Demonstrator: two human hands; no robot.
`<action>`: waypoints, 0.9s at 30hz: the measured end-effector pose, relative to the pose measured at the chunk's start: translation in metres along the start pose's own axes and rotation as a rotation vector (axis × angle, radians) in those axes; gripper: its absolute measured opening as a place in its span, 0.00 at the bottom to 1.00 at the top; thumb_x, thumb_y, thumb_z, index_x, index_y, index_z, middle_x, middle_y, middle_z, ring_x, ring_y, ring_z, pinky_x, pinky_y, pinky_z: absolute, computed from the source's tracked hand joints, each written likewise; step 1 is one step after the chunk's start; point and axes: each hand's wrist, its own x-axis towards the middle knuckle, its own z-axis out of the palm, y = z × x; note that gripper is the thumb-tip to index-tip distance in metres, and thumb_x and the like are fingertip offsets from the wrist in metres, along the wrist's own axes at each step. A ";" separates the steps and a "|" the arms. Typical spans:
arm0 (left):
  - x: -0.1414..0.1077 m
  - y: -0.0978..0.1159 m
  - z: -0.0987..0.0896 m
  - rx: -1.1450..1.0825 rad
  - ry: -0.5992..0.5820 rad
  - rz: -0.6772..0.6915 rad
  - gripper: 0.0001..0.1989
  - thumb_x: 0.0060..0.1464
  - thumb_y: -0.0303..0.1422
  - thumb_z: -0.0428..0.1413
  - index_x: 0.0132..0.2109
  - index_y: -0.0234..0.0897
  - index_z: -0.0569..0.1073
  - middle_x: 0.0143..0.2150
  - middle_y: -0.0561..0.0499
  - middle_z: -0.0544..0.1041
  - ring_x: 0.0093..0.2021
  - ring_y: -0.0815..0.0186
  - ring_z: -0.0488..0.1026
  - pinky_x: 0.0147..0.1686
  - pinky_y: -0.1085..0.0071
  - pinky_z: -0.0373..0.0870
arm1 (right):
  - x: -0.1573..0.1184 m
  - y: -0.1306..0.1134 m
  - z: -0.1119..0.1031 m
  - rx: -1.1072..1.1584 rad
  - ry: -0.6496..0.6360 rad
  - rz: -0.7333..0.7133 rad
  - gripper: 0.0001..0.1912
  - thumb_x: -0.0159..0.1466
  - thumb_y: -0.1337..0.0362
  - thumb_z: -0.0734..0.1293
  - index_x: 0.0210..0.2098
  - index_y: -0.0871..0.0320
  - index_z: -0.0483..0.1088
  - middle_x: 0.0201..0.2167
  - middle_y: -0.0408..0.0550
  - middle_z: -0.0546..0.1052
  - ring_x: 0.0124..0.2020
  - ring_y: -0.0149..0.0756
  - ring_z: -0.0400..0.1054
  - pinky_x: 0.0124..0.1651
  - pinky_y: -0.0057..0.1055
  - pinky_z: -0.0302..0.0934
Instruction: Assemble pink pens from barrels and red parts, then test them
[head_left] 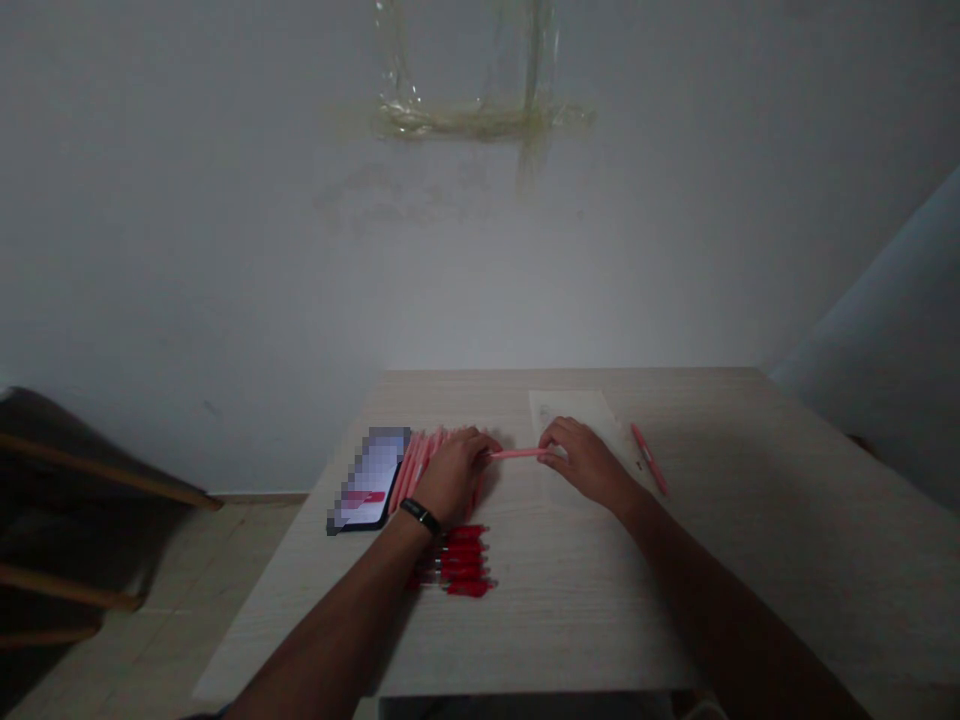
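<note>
Between my two hands a slim pink pen (517, 453) lies level above the table. My left hand (459, 470), with a dark band on its wrist, pinches the pen's left end. At the other end, the fingers of my right hand (581, 458) are closed on it. Under and beside my left hand is a row of pink pens (409, 468), partly covered by that hand. Nearer to me, several red pens (466, 562) lie side by side, their left ends hidden behind my left forearm.
A phone (371, 480) with a lit, blurred screen lies left of the pink row. A pale paper sheet (570, 405) is beyond my right hand, with a single pink-red pen (649, 460) at its right. The table (600, 620) meets a wall; wooden bars (105, 470) stand at left.
</note>
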 end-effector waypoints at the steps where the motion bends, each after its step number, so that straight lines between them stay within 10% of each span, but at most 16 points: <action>1: 0.000 0.000 0.000 0.004 0.003 0.001 0.10 0.62 0.26 0.52 0.43 0.39 0.78 0.42 0.47 0.76 0.45 0.61 0.72 0.46 0.66 0.66 | 0.000 0.000 0.000 -0.008 -0.009 -0.005 0.06 0.68 0.61 0.68 0.36 0.57 0.70 0.37 0.47 0.74 0.42 0.39 0.66 0.46 0.36 0.60; 27: -0.001 -0.003 0.002 -0.004 0.022 0.010 0.10 0.63 0.27 0.51 0.43 0.40 0.78 0.41 0.47 0.76 0.43 0.61 0.71 0.45 0.67 0.65 | -0.001 0.004 0.003 0.008 -0.026 -0.024 0.07 0.68 0.60 0.67 0.37 0.57 0.71 0.37 0.48 0.74 0.42 0.39 0.66 0.48 0.36 0.59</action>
